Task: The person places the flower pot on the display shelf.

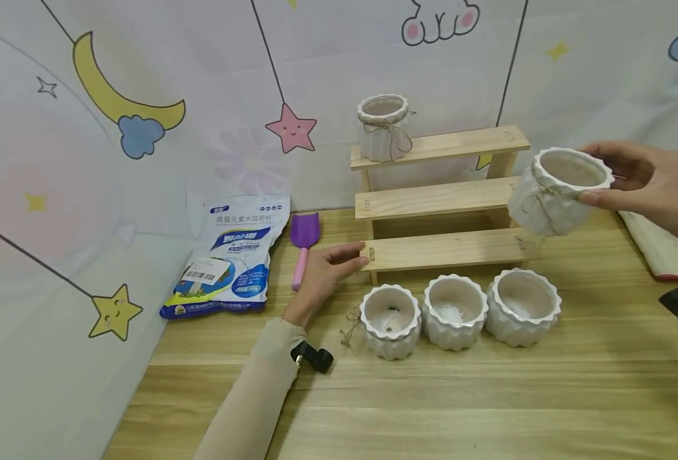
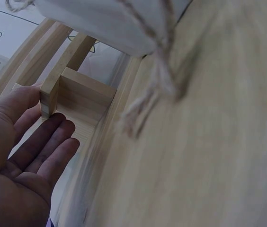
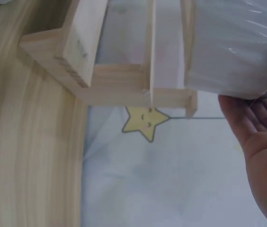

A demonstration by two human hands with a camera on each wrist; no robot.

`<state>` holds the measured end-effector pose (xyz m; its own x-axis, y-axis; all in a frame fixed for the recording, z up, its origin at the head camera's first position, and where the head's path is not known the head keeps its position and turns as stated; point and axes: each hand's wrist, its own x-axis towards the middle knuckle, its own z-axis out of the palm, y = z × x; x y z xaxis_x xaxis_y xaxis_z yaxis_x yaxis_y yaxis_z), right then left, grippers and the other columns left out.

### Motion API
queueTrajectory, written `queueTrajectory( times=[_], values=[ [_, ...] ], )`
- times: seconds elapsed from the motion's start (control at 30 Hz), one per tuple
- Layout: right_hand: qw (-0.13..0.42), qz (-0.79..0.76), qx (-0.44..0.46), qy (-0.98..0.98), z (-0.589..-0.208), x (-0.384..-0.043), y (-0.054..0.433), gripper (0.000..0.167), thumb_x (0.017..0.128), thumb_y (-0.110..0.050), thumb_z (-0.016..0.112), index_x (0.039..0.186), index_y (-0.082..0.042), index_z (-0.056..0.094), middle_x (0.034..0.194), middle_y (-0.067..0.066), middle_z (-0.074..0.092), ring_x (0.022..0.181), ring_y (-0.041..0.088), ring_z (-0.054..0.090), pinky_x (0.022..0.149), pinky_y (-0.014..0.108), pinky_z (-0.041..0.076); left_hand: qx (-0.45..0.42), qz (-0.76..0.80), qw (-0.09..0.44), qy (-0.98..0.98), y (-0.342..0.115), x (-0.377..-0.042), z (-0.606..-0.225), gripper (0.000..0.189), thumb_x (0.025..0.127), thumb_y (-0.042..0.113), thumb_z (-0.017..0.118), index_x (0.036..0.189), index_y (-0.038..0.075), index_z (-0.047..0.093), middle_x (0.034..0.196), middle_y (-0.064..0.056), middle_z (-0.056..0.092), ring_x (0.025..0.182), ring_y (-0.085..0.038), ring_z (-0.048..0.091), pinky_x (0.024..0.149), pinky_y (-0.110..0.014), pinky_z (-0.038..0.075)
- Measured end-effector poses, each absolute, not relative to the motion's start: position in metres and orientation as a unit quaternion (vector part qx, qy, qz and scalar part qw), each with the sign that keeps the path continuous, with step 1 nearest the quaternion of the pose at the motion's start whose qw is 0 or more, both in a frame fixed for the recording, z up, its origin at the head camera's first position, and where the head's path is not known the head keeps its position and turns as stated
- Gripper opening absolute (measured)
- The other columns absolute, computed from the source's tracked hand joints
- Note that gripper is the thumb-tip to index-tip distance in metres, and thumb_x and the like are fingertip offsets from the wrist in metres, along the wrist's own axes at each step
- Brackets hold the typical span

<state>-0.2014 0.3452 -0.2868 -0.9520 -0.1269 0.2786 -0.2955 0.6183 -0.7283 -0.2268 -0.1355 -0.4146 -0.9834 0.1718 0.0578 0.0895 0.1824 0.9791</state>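
Right hand [image 1: 643, 179] grips tilted white scalloped ceramic pot [image 1: 546, 209] near pale three-tier wooden stand [image 1: 436, 200]. Left hand [image 1: 326, 276], well apart, pinches lowest shelf [image 1: 448, 250] by its end.

A homelike corner (pastel cartoon backdrop [image 1: 339, 57]) with wood-grain table [image 1: 431, 409] and purple trowel [image 1: 305, 231]

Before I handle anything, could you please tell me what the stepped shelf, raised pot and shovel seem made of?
Stepped shelf: wood, apparently unvarnished, with pale grain. Raised pot: probably glazed ceramic, given its glossy white highlights. Shovel: perhaps plastic, smooth purple and pink, though painted metal is possible.
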Motion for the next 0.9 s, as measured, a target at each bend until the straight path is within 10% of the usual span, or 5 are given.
queueTrajectory(
  times=[0.9],
  values=[
    [0.098,0.486,0.156,-0.854,-0.249,-0.247,0.296,0.053,0.092,-0.008,0.084,0.14,-0.016,0.065,0.122,-0.008,0.07,0.107,0.001,0.066,0.083,0.007,0.051,0.087,0.63,0.029,0.771,-0.136,-0.227,-0.415,0.039,0.093,0.012,0.084,0.13,0.004,0.075,0.125,-0.011,0.076,0.119,-0.024,0.07,0.098,-0.032,0.057]
  ],
)
